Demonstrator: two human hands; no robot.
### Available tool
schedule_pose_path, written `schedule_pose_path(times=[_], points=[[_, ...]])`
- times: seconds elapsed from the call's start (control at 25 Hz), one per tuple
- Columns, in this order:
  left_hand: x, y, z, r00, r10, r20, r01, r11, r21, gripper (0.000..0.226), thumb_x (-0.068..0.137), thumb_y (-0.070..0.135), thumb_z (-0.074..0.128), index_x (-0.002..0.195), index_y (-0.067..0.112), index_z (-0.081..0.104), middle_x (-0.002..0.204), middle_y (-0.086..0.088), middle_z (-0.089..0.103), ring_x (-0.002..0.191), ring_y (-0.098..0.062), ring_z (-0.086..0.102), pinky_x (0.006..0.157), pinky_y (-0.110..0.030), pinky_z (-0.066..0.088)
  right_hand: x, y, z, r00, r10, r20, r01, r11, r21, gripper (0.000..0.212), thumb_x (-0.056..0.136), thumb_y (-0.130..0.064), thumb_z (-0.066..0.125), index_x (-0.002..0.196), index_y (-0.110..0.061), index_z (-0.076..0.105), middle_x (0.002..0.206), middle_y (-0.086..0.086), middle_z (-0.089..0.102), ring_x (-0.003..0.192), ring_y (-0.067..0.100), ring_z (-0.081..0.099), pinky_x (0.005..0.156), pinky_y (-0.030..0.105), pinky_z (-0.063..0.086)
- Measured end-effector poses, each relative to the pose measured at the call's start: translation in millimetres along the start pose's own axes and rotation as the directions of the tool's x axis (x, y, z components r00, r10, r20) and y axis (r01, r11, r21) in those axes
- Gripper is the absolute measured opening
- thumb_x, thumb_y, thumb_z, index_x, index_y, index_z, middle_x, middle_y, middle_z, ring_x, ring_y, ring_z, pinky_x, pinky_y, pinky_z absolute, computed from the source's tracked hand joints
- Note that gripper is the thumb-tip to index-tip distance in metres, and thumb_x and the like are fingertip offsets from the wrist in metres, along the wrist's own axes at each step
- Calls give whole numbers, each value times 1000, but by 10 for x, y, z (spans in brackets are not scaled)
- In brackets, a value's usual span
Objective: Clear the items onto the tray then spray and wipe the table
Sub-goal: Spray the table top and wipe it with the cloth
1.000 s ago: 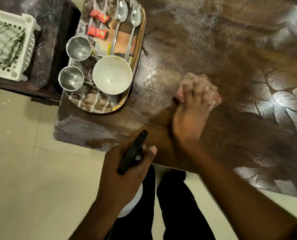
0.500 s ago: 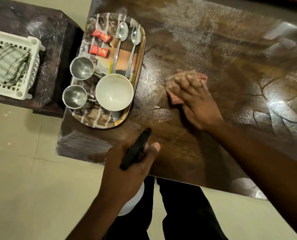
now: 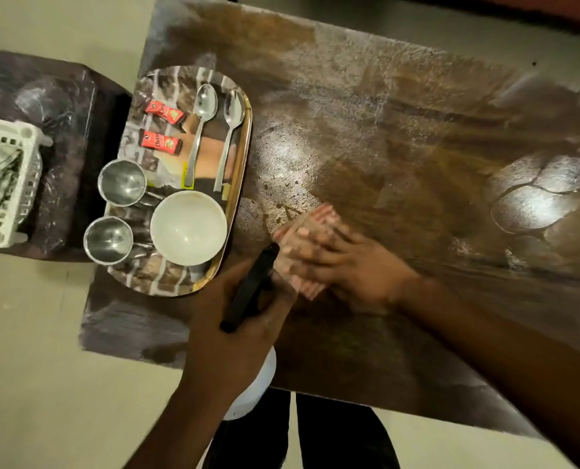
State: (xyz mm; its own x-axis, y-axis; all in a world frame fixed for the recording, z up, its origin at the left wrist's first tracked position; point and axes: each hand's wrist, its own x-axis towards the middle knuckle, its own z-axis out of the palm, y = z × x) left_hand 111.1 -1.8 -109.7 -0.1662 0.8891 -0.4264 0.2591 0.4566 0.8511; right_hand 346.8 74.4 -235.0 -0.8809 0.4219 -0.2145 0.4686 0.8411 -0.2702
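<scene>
My right hand (image 3: 352, 265) presses flat on a pink striped cloth (image 3: 319, 216) on the wet brown table (image 3: 383, 130), just right of the tray. My left hand (image 3: 234, 333) grips a spray bottle with a black trigger head (image 3: 251, 289) and a white body (image 3: 254, 390), held over the table's near edge. The oval metal tray (image 3: 241, 184) at the table's left end holds a white bowl (image 3: 188, 228), two steel cups (image 3: 122, 182), two spoons (image 3: 204, 123) and two red sachets (image 3: 161, 128).
A white plastic basket (image 3: 21, 198) with a striped cloth inside sits on a dark side table (image 3: 61, 113) at the left. Spray droplets dot the table beside the tray. My dark trouser legs (image 3: 332, 434) stand at the near edge on a pale tiled floor.
My right hand has slid the cloth left and toward me, close to the tray. My left hand with the spray bottle has stayed near the table's front edge.
</scene>
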Motion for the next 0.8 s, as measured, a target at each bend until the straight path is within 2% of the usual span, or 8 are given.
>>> schedule_pose_path(times=[0.12,0.24,0.32,0.44,0.56,0.64,0.72,0.8], points=[[102,153,122,999,-30,11,30,998,-51,21,87,33,82,76,20,69,50,-3,58,39,-2,49,50,-20,46,142,879,-344,830,531,-172,-497,843,205,63,104,-29,43,167,-34,34,178,-1,23,167,31,11,132,64,11],[246,261,234,1000,-19,-24,19,1000,-23,18,88,32,82,80,20,71,50,3,59,40,-1,52,50,-18,47,670,997,-545,560,811,-166,-712,574,404,60,106,-27,42,165,-34,37,179,-4,19,167,29,5,132,63,5],[355,329,276,999,-18,-43,17,1000,-21,17,90,27,83,80,19,72,52,-2,61,39,-2,52,49,-20,47,868,671,-457,662,730,-167,-654,672,348,61,104,-33,39,165,-35,35,179,-1,21,167,33,7,132,65,8],[543,407,371,997,-8,-78,10,1000,27,17,90,25,83,78,19,73,52,-2,63,41,-4,55,53,-21,48,593,121,-256,972,158,-175,-120,971,206,57,89,-35,65,146,-26,60,157,6,57,153,41,43,124,67,29],[692,520,491,995,0,-97,4,999,39,23,91,15,82,73,19,68,47,16,61,45,6,59,58,-7,44,364,286,-300,930,-364,-45,367,924,109,59,69,-33,86,127,-26,75,138,1,72,143,30,48,121,61,40],[758,552,534,997,5,-77,-4,1000,20,22,92,15,81,74,15,69,44,10,58,41,1,58,55,-15,48,517,780,-444,934,-355,39,353,934,49,61,84,-36,71,145,-32,63,158,-1,57,157,30,32,130,60,23],[825,568,589,997,-13,-79,15,1000,25,30,91,26,82,72,10,67,45,-1,53,40,-12,55,54,-36,49,759,1442,-644,992,-116,48,116,993,-4,67,96,-41,41,163,-37,38,176,-3,27,166,33,15,133,61,12],[895,583,653,990,-38,-139,38,999,-6,37,87,31,84,68,6,63,48,-5,52,42,-22,55,56,-36,46,945,2018,-907,983,179,-36,-177,983,50,70,99,-45,25,168,-37,28,179,-2,17,166,34,10,132,64,10]])
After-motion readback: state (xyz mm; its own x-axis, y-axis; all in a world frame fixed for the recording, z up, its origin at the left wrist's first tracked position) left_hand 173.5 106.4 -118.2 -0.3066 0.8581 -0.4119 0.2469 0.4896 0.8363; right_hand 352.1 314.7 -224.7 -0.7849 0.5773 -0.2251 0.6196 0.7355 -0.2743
